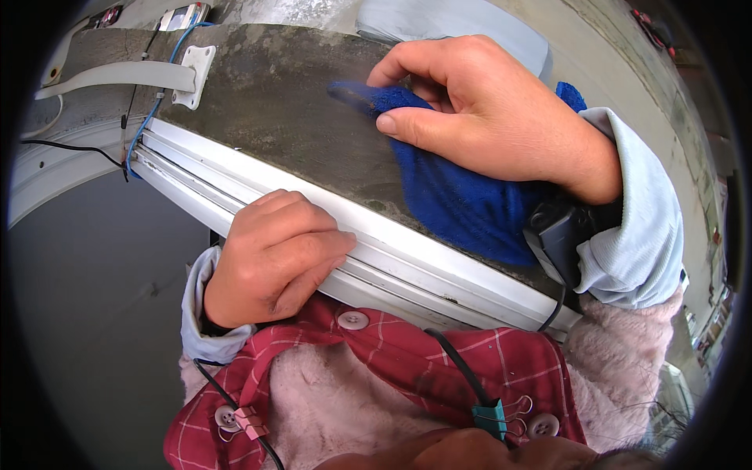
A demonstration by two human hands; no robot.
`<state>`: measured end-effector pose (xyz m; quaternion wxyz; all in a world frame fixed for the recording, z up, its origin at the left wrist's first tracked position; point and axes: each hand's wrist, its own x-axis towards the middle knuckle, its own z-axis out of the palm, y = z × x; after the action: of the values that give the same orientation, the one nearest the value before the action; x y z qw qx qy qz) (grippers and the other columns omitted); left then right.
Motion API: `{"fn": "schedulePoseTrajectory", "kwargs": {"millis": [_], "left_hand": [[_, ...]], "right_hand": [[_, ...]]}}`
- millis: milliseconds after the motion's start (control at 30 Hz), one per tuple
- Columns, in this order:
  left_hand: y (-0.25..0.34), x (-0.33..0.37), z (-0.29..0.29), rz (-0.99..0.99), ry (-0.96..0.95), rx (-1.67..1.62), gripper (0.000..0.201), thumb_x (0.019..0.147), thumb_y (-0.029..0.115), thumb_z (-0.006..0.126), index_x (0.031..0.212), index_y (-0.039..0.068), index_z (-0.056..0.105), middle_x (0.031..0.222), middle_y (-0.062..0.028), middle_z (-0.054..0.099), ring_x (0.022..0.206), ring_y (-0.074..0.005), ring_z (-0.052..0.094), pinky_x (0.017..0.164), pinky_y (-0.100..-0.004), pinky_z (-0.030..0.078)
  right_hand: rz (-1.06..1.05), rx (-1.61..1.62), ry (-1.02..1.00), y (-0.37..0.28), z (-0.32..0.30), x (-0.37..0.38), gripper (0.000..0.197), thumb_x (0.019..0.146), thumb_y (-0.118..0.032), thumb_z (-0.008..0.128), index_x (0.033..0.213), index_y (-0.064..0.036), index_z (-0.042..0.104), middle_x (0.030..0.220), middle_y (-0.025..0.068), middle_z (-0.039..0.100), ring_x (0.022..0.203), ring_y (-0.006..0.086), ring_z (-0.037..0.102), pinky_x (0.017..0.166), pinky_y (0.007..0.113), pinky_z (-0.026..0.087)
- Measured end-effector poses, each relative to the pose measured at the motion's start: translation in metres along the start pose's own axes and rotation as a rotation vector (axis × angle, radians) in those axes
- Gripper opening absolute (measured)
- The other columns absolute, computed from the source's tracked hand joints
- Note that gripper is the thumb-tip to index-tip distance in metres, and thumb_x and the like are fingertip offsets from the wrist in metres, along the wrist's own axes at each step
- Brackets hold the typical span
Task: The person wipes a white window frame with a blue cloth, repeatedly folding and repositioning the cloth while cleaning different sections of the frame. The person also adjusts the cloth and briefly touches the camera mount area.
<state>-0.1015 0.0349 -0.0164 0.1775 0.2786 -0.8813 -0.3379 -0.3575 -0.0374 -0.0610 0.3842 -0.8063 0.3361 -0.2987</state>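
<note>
Evidently, blue cloth under the right hand, left hand on a white rail.
The right hand (489, 117) pinches a fold of the blue cloth (462, 207) between thumb and fingers; the left hand (274, 262) lies curled on the white rail (415, 251), gripping or merely resting, cannot tell. The hands are apart. The cloth lies bunched on the dark ledge (274, 94), its lower edge near the rail. Judged by its look, it is light, soft and limp, not fragile; a bunched fold, taken between thumb and fingers, should give the surest hold. Outward: a black device (556, 235) beside the right wrist, a white bracket (194, 77) at the ledge's left end, a pale grey object (454, 19) beyond.
</note>
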Motion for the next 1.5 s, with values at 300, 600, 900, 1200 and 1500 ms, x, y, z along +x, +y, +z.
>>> {"fn": "schedulePoseTrajectory", "kwargs": {"millis": [300,600,900,1200,1500], "left_hand": [[-0.012,-0.012,-0.009,0.073,0.066,-0.175,0.025,0.069,-0.001,0.074,0.094,-0.003,0.071,0.083,-0.0141,0.065,0.063,-0.0254,0.058,0.056,-0.0357,0.044],[-0.014,-0.028,-0.006,0.103,0.312,-0.270,0.014,0.082,0.004,0.073,0.094,-0.002,0.069,0.084,-0.0104,0.066,0.062,-0.0184,0.057,0.051,-0.0306,0.041],[-0.018,-0.027,-0.003,0.073,0.404,-0.335,0.012,0.090,0.010,0.071,0.093,-0.001,0.067,0.083,-0.0112,0.066,0.059,-0.0174,0.057,0.051,-0.0308,0.041],[-0.022,-0.030,0.002,0.130,0.527,-0.400,0.013,0.087,0.002,0.067,0.098,-0.004,0.069,0.084,-0.0123,0.065,0.065,-0.0195,0.057,0.054,-0.0326,0.041],[-0.024,-0.036,0.009,0.127,0.811,-0.439,0.010,0.089,-0.002,0.064,0.098,-0.006,0.067,0.081,-0.0124,0.064,0.068,-0.0181,0.057,0.060,-0.0310,0.044]], "right_hand": [[0.077,-0.017,-0.061,-0.019,-0.012,0.004,0.019,0.086,-0.011,0.069,0.103,-0.0025,0.066,0.074,0.0090,0.060,0.067,0.0202,0.057,0.062,0.032,0.043],[0.150,0.060,-0.051,-0.027,-0.011,0.005,0.020,0.083,-0.008,0.069,0.101,-0.0028,0.066,0.071,0.0103,0.059,0.062,0.0248,0.056,0.057,0.033,0.042],[0.248,0.211,-0.115,-0.024,-0.023,0.006,0.019,0.080,-0.006,0.068,0.098,-0.0030,0.066,0.070,0.0120,0.059,0.060,0.0305,0.057,0.055,0.034,0.042],[0.068,-0.036,-0.133,-0.004,-0.010,-0.001,0.015,0.082,-0.010,0.070,0.095,-0.0027,0.067,0.078,0.0131,0.062,0.070,0.0312,0.061,0.061,0.035,0.046],[0.129,0.182,-0.156,-0.028,-0.015,0.002,0.020,0.093,-0.017,0.069,0.102,0.0008,0.065,0.086,0.0056,0.060,0.081,0.0120,0.054,0.071,0.027,0.045]]}}
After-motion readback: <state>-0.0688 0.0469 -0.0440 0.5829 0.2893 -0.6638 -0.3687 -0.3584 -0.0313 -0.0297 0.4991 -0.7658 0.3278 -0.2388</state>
